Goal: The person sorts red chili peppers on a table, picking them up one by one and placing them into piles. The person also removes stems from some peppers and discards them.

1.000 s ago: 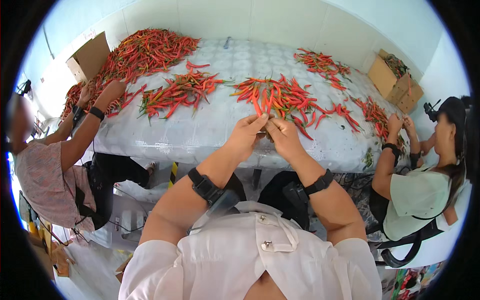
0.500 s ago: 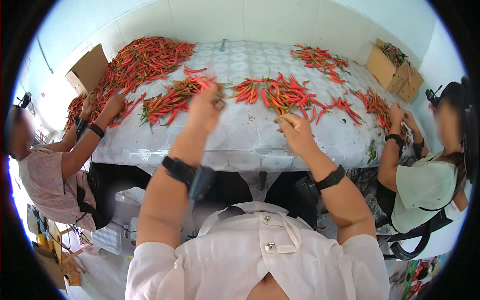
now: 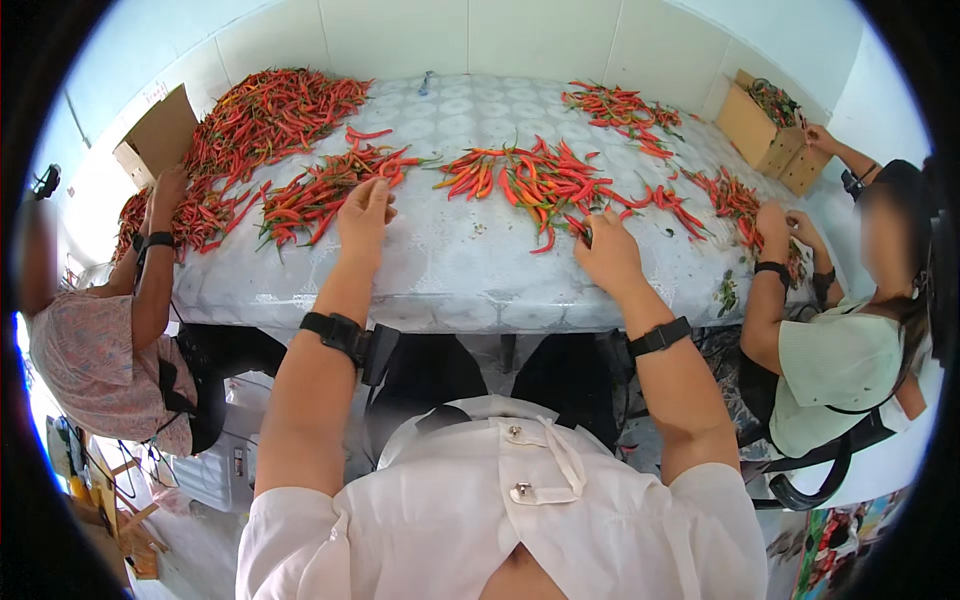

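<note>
Across one white tablecloth (image 3: pixel 460 275) in the upper frame, red chillies (image 3: pixel 550 180) are spread beside two cardboard boxes (image 3: pixel 160 138). Fingers of the left hand (image 3: pixel 363 215) are bunched, of the right hand (image 3: pixel 612 253) curled at chillies; holds cannot be told.

Middle chillies (image 3: pixel 553 182): red, some orange, green-stemmed. Far left chilli heap (image 3: pixel 275 115): red, flecked orange and green. Tablecloth (image 3: pixel 480 275): silvery white, round motifs far, lacy print along near edge. Left box (image 3: pixel 160 138), right box (image 3: pixel 752 125): tan-brown. Left worker's shirt (image 3: pixel 85 345): mottled pink-grey. Right worker's shirt (image 3: pixel 840 365): pale green. Near shirt (image 3: pixel 430 500): white.
</note>
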Demonstrator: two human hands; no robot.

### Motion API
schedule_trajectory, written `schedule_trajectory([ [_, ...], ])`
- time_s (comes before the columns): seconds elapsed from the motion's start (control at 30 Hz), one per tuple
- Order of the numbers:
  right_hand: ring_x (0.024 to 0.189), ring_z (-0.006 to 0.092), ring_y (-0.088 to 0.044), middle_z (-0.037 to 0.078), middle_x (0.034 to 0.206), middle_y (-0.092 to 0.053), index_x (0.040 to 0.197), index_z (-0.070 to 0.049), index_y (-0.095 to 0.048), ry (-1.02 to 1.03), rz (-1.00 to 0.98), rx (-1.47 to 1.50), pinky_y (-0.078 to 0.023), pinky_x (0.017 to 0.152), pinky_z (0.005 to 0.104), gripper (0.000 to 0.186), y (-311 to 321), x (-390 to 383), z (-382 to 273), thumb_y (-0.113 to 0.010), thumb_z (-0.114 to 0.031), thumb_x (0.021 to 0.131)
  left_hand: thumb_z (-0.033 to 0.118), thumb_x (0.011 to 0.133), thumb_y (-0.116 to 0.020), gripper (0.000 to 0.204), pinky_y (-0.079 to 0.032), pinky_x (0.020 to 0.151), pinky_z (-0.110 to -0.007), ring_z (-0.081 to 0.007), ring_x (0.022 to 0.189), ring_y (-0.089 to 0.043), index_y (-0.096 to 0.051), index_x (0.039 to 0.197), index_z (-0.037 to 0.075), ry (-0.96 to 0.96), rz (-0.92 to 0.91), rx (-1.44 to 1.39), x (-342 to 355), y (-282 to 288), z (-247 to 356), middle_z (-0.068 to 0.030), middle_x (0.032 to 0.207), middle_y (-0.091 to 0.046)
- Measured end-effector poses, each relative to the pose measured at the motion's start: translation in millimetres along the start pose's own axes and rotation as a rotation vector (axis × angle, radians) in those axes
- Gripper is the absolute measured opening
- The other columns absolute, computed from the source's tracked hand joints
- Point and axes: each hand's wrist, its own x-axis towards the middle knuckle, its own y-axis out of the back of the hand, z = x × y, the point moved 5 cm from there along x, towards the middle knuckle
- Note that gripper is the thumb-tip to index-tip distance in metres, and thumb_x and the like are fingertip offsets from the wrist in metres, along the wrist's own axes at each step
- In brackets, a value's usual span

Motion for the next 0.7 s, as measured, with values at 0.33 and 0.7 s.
schedule_trajectory([
  [0.33,0.089,0.0373,-0.065,0.023,0.096,-0.066,0.088,0.001,-0.068,-0.134,-0.334,-0.077,-0.052,0.08,0.0455,0.035,8.7,26.6,-5.2,-0.068,-0.027,0.067,0.017,0.091,-0.066,0.025,-0.048,0.064,-0.023,-0.0073,0.074,-0.057,-0.066,0.109,0.0,-0.076,-0.274,0.176,-61.9,-77.6,8.4,-0.0006,0.088,-0.065],
  [0.7,0.1,0.034,-0.063,0.02,0.107,-0.064,0.096,-0.001,-0.067,-0.121,-0.332,-0.174,-0.051,0.084,0.044,0.038,13.8,30.7,-14.7,-0.069,-0.028,0.07,0.014,0.088,-0.067,0.021,-0.048,0.066,-0.025,-0.0088,0.072,-0.057,-0.067,0.105,0.002,-0.258,-0.433,0.318,-90.0,-114.2,15.0,-0.0053,0.087,-0.067],
])
